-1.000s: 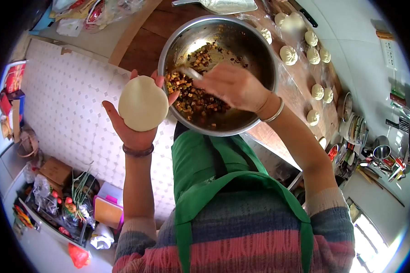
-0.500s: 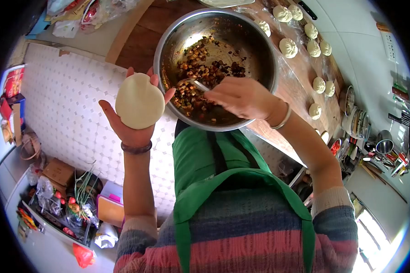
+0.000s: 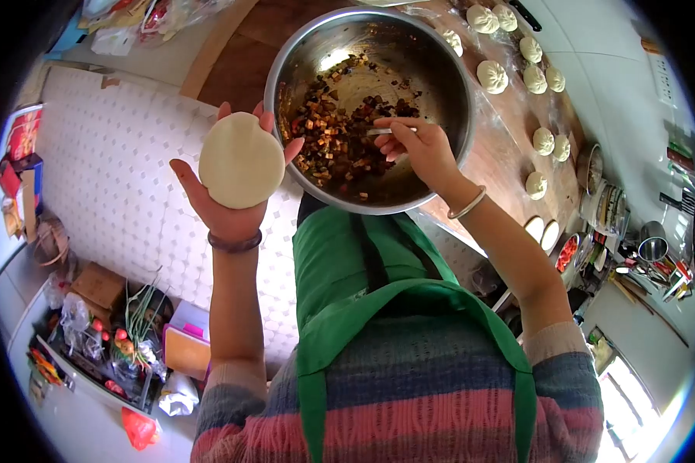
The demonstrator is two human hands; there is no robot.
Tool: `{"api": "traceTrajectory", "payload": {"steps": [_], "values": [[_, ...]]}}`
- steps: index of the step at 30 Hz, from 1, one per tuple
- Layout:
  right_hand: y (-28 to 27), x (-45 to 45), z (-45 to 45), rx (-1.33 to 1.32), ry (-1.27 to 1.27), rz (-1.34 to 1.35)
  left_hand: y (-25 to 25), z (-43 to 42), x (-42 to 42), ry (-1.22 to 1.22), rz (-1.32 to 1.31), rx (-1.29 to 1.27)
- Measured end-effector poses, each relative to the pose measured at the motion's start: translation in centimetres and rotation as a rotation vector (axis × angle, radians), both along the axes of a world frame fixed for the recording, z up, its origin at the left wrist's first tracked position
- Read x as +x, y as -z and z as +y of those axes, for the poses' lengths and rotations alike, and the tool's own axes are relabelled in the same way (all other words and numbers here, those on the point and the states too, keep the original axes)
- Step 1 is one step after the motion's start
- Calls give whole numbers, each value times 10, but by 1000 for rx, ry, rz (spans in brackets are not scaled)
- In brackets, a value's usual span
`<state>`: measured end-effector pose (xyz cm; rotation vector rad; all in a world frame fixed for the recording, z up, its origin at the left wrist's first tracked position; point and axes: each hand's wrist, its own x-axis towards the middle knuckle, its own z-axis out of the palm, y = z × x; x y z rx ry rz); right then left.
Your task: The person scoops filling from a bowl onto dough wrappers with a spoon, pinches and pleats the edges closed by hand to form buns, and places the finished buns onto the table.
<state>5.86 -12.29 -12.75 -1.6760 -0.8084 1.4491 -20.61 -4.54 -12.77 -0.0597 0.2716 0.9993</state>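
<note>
A round, flat dough wrapper (image 3: 242,160) rests across the palm of my left hand (image 3: 225,219), fingers spread beneath and around it. My left hand is just left of a large steel mixing bowl (image 3: 454,100). Diced, dark and orange filling (image 3: 328,127) covers much of the bowl's bottom. Inside the rim, my right hand (image 3: 425,152) is closed round the handle of a metal spoon (image 3: 382,131). The spoon's head is in the filling and hard to see.
Several pleated buns (image 3: 493,77) sit on the floured wooden table (image 3: 486,154) right of the bowl. Two pale dough rounds (image 3: 549,234) lie at its near right edge. A knife (image 3: 526,15) is at the back. Boxes and vegetables (image 3: 135,324) stand at lower left.
My right hand has moved right and turned, drawing the spoon from the left of the filling toward the bowl's middle. My left hand still supports the wrapper, nearly unmoved.
</note>
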Motion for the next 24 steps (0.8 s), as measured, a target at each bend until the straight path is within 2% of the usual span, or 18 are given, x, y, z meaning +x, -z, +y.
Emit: {"api": "traceTrajectory", "payload": {"steps": [3, 9, 12, 18, 24], "values": [[-3, 1, 7, -78, 93, 151, -5, 1, 2, 3, 95, -16], [2, 3, 8, -72, 145, 265, -12, 4, -6, -5, -43, 124], [1, 7, 7, -43, 154, 285, -37, 4, -6, -39, 316, -37], [-7, 16, 7, 1, 190, 273, -62, 4, 1, -18, 414, -155], [-25, 34, 1, 69, 251, 241, -66, 6, 10, 68, 381, -100]]}}
